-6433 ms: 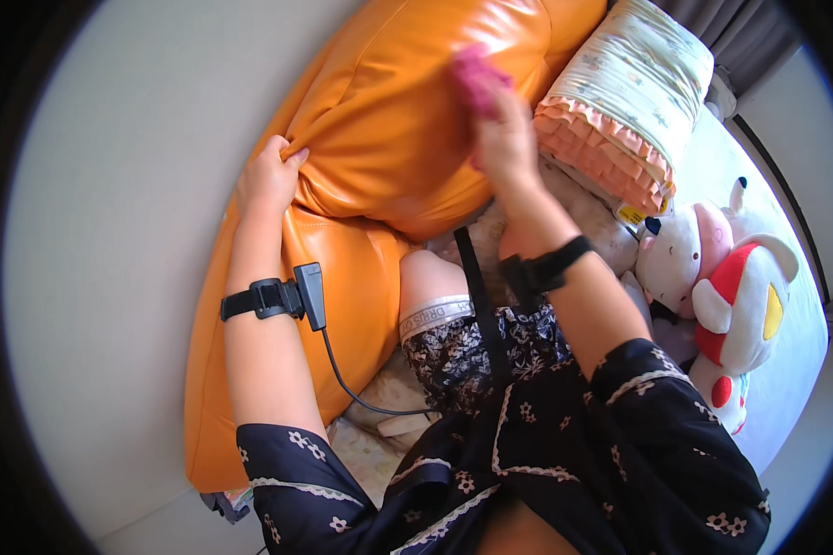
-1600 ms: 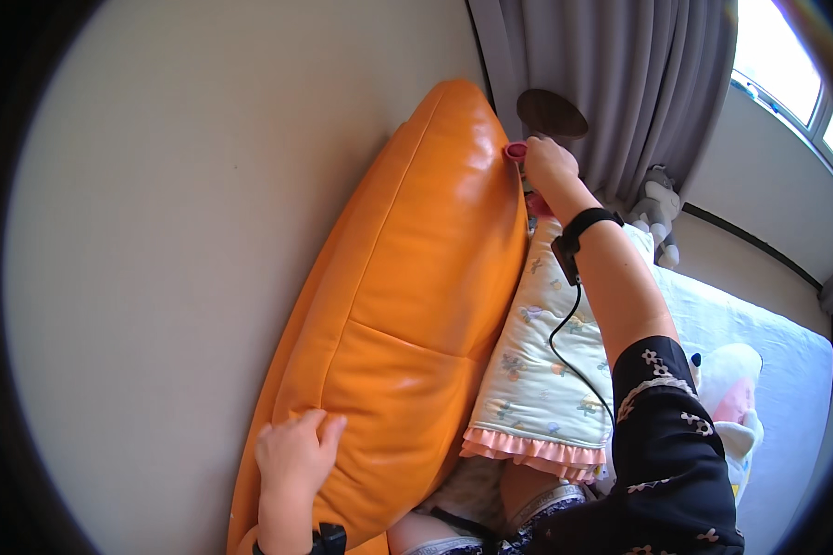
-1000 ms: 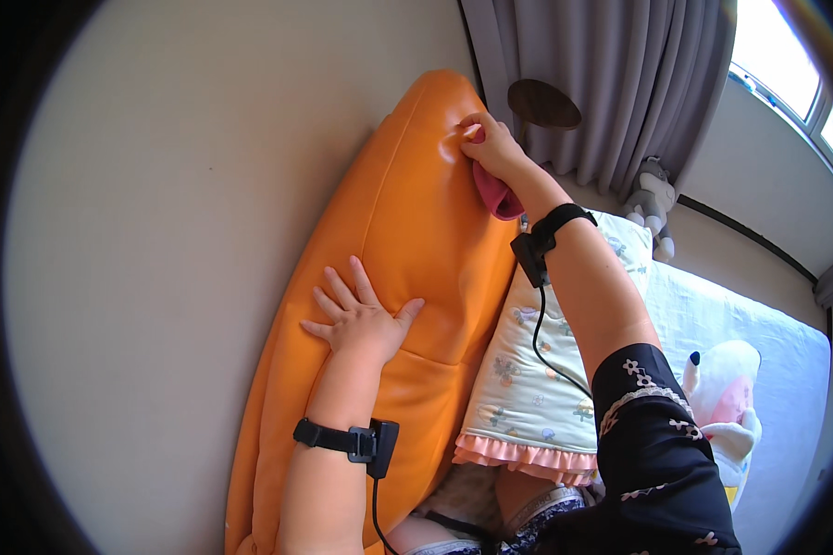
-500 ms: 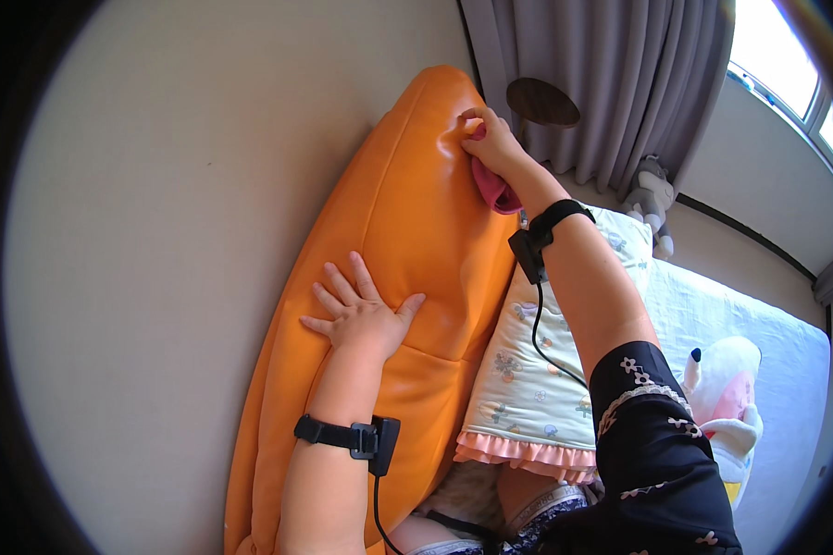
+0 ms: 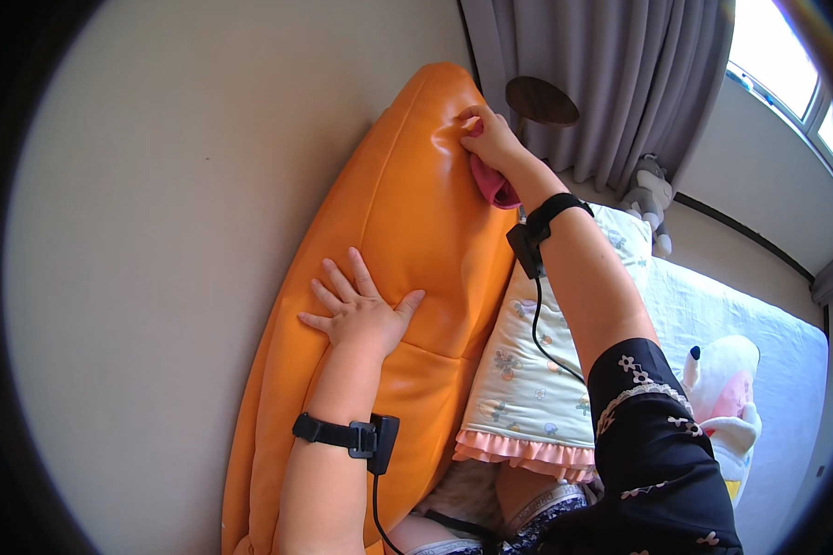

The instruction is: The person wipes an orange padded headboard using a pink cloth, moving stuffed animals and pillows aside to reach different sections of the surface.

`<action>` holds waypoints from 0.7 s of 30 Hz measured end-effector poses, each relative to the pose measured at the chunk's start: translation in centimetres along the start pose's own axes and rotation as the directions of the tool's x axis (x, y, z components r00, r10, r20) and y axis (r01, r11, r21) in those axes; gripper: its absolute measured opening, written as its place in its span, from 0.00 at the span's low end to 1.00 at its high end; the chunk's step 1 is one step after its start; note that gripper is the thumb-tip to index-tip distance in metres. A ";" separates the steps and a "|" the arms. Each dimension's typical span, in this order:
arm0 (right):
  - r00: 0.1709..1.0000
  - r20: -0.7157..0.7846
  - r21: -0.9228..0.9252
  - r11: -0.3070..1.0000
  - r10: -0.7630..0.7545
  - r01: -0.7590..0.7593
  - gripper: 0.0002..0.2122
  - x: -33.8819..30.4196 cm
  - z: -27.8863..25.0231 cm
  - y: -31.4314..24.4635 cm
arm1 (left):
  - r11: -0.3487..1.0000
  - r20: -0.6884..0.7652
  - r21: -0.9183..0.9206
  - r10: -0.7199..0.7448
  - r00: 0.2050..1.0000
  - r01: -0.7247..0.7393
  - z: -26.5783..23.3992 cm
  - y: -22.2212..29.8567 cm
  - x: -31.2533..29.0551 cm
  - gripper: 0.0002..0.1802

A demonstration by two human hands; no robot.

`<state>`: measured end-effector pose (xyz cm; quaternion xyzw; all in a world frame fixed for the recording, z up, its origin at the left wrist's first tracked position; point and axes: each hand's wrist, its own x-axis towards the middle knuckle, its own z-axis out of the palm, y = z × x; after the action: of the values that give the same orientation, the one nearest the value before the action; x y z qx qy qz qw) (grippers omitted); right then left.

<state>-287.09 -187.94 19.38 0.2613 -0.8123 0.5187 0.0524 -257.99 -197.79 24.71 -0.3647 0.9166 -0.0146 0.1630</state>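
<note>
A large padded orange leather-like headboard (image 5: 407,213) runs up the middle, smooth and seamed. My left hand (image 5: 356,314) lies on its lower part with the fingers spread flat. Higher up, at the headboard's right edge, my right hand (image 5: 491,143) is closed on a dark pink cloth (image 5: 493,185). Its fingertips press against the orange surface and dent it; part of the cloth hangs below the palm. Each forearm wears a black strap with a small box and cable.
Against the headboard's right side leans a pale patterned pillow (image 5: 528,388) with a peach ruffle. A white plush toy (image 5: 727,379) lies on the light blue bed sheet (image 5: 787,370). Beyond are a round brown table (image 5: 541,100), grey curtains (image 5: 611,74) and a grey plush toy (image 5: 651,194).
Almost nothing differs. The view has shifted very slightly; both hands keep their places on the headboard, the cloth still in my right hand.
</note>
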 end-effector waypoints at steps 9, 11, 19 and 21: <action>0.998 -0.061 -0.020 1.000 0.010 -0.011 0.17 -0.7 0.3 -0.5 | 1.000 -0.002 0.006 -0.003 1.000 0.003 0.0 0.0 0.0 0.59; 1.000 -0.002 -0.031 1.000 0.006 -0.006 0.18 -0.4 0.0 -0.2 | 1.000 -0.002 0.004 0.002 1.000 -0.002 -0.1 0.1 0.0 0.59; 0.998 -0.051 -0.007 0.999 -0.036 0.036 0.17 -0.6 0.3 -0.1 | 1.000 0.001 0.008 0.004 1.000 -0.004 0.1 0.0 0.0 0.59; 1.000 0.015 -0.054 0.999 -0.007 0.008 0.16 0.0 -0.1 0.0 | 1.000 -0.003 0.008 0.006 1.000 -0.006 0.1 0.1 0.1 0.59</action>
<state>-287.11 -187.80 19.40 0.2668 -0.8254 0.4944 0.0555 -258.06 -197.77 24.54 -0.3611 0.9179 -0.0184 0.1634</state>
